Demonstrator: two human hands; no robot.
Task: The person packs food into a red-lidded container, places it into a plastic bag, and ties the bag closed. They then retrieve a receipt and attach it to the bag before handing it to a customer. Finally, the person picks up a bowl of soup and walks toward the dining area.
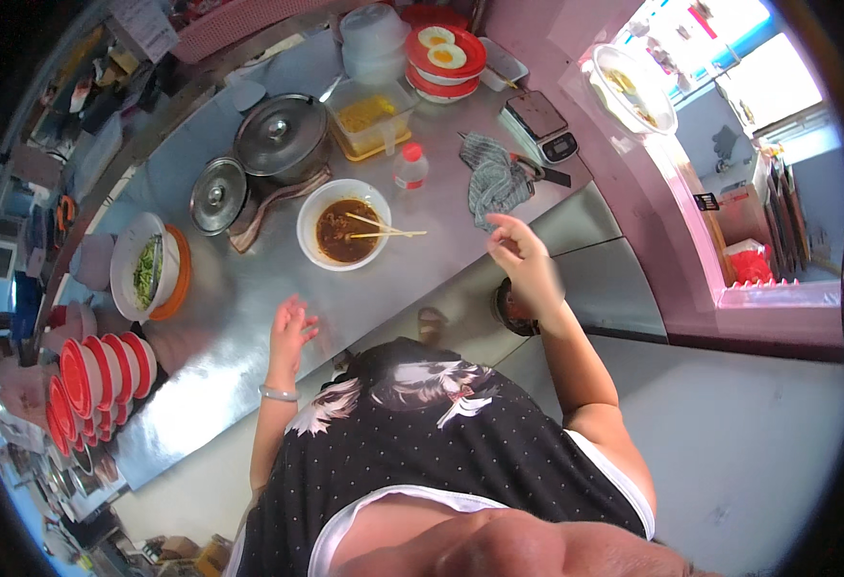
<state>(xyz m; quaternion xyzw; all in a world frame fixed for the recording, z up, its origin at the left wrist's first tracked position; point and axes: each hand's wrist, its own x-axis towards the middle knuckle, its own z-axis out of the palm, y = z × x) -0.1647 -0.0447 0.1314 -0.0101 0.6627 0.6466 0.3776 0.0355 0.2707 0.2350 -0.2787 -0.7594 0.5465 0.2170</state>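
Observation:
My left hand [292,333] is raised near the steel table's front edge, its fingers apart and holding nothing. On the right, my right hand [520,252] is lifted beside a crumpled grey cloth [494,180], with its fingers partly bent and nothing seen in them. A white bowl [307,244] of dark brown broth stands on the steel table [249,303] between and beyond the hands. Two pale chopsticks [393,232] rest in it, their ends over its right rim. Behind the bowl stand a clear bottle with a red cap [411,169] and a plastic tub of yellow food [371,119].
Two lidded steel pots [281,137] stand at the back. Fried eggs [445,54] lie on a red lid. A kitchen scale [541,126] is at the right. Shredded greens [146,274] fill a white bowl at left, near stacked red-rimmed bowls [108,375]. Another bowl [627,90] is by the window.

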